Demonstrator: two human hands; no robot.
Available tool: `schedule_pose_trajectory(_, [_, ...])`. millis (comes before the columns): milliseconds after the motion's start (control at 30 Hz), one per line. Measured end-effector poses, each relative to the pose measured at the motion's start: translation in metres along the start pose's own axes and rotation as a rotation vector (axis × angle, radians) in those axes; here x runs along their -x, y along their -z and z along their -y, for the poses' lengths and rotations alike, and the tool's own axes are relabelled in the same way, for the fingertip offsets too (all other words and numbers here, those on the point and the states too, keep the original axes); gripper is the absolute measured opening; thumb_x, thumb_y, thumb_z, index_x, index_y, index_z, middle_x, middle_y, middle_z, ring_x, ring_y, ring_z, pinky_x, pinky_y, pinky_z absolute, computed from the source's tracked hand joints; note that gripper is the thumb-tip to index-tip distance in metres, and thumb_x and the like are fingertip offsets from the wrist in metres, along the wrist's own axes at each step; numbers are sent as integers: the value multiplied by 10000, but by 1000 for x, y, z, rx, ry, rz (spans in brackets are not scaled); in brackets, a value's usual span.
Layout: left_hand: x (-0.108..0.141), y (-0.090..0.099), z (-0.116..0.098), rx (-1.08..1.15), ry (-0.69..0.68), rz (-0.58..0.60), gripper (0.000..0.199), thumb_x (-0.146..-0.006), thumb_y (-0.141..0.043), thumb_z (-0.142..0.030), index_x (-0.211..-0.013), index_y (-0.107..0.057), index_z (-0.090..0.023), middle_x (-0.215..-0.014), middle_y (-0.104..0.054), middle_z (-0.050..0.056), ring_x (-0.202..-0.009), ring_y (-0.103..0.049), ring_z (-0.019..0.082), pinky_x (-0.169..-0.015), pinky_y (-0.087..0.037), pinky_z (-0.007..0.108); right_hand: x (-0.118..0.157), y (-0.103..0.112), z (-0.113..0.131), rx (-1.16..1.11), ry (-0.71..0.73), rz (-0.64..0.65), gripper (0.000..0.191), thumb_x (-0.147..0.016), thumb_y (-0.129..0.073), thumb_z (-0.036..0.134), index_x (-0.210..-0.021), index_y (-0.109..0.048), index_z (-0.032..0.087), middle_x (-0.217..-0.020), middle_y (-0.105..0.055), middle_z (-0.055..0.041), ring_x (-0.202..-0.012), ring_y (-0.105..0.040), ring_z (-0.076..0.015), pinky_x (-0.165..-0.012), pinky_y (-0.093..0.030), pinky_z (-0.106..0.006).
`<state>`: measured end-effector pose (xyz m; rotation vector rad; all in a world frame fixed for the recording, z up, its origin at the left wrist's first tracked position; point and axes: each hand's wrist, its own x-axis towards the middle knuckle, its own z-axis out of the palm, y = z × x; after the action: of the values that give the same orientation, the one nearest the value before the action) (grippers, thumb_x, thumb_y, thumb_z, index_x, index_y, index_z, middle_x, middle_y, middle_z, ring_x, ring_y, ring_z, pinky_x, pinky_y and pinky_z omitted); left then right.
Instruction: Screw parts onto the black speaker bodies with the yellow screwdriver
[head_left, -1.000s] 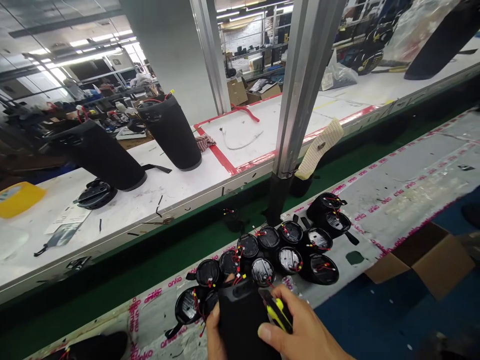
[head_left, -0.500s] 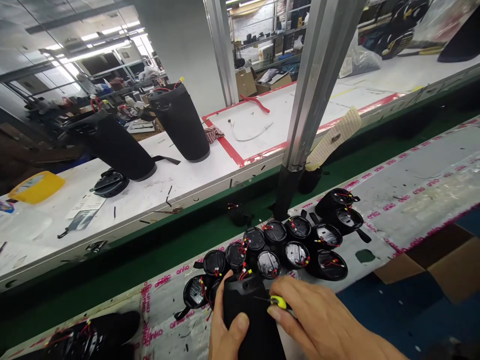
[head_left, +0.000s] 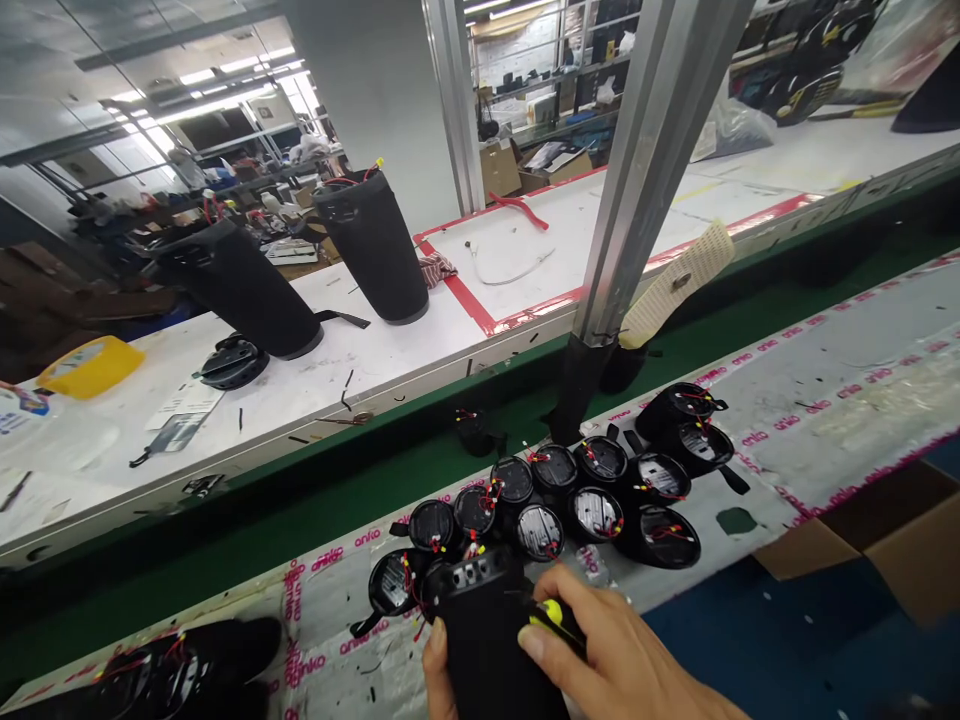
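Observation:
A black fabric-covered speaker body, shaped like a cylinder, stands tilted at the bottom centre with a row of sockets near its top rim. My left hand grips its left side; only part of the hand shows, the rest hidden or out of frame. At the speaker's upper right, my right hand is closed around a screwdriver with a yellow-and-black handle. The screwdriver's tip cannot be made out. Red wires with small connectors stick out above the speaker's top.
Several black speaker bodies with loose wires crowd the wrapped bench just beyond. More lie at lower left. Across a green gap, the white bench carries two upright speakers and yellow tape. A metal post rises there.
The speaker has turned in my left hand, so its socket row now faces me. My left thumb has shifted to its left edge. The screwdriver's thin shaft, visible earlier, no longer shows.

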<state>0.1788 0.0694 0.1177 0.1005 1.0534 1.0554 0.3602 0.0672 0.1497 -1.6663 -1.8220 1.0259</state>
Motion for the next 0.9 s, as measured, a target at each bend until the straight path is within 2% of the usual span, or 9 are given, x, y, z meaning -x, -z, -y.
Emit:
schedule_pose_trajectory(100, [-4, 11, -2, -83, -172, -117, 546, -741, -855, -641, -1177, -862, -314, -1313, -834, 53, -1444, -619, 402, -1241, -487, 470, 4, -4, 0, 86, 61, -57, 178, -947, -706, 358, -1080, -601, 304, -964, -789, 25, -839, -796, -231, -710, -595, -336])
schedule_pose_trajectory(200, [-3, 17, -4, -159, -200, -193, 530, -773, -850, -630, -1188, -860, -301, -1353, -821, 43, -1538, -525, 359, -1305, -394, 421, 6, -5, 1, 177, 200, -142, 288, -876, -768, 247, -1071, -562, 299, -917, -764, 56, -752, -786, -208, -622, -549, -319])
schedule_pose_trajectory(300, [2, 13, -5, -205, -229, -135, 628, -727, -878, -670, -1237, -836, -306, -1322, -831, 62, -1449, -610, 406, -1254, -463, 484, 5, -2, 6, 249, 334, -173, 369, -842, -778, 155, -1074, -532, 301, -897, -724, 78, -724, -770, -188, -590, -525, -318])
schedule_pose_trajectory(400, [5, 4, -9, -319, -282, -72, 736, -653, -956, -574, -1298, -791, -259, -1238, -850, 116, -1291, -713, 447, -1138, -551, 531, 4, 5, 9, 329, 415, -126, 354, -865, -765, 151, -1082, -522, 291, -914, -710, 67, -721, -756, -184, -593, -525, -320])
schedule_pose_trajectory(500, [6, -2, -15, -280, -206, -55, 688, -649, -965, -512, -1263, -795, -251, -1211, -854, 125, -1277, -722, 441, -1137, -542, 532, 1, 16, 7, 427, 464, -52, 273, -917, -721, 165, -1076, -527, 275, -938, -720, 46, -739, -751, -190, -602, -513, -328])
schedule_pose_trajectory(567, [6, -5, -17, -237, -163, -2, 677, -656, -958, -492, -1268, -790, -256, -1230, -848, 125, -1301, -709, 440, -1169, -514, 546, -4, 23, 5, 507, 501, -18, 227, -940, -711, 194, -1059, -532, 268, -925, -718, 32, -742, -742, -203, -592, -490, -339])
schedule_pose_trajectory(667, [8, -9, -20, -263, -193, 79, 715, -653, -947, -510, -1296, -778, -245, -1285, -827, 135, -1329, -684, 450, -1188, -495, 552, -13, 37, 5, 646, 562, -31, 187, -958, -706, 222, -1010, -531, 263, -858, -680, 18, -695, -697, -219, -562, -440, -366])
schedule_pose_trajectory(800, [10, -15, -24, -333, -246, 88, 682, -684, -924, -528, -1288, -789, -241, -1313, -817, 132, -1318, -686, 452, -1173, -505, 535, -24, 54, 9, 755, 648, -80, 173, -956, -664, 158, -982, -526, 258, -801, -618, 18, -647, -621, -226, -575, -410, -398])
schedule_pose_trajectory(900, [11, -19, -27, -384, -273, 118, 701, -687, -921, -542, -1302, -784, -233, -1301, -823, 133, -1301, -694, 457, -1157, -515, 529, -28, 60, 11, 772, 664, -56, 199, -931, -668, 134, -1004, -526, 253, -812, -601, 7, -668, -610, -240, -576, -389, -403])
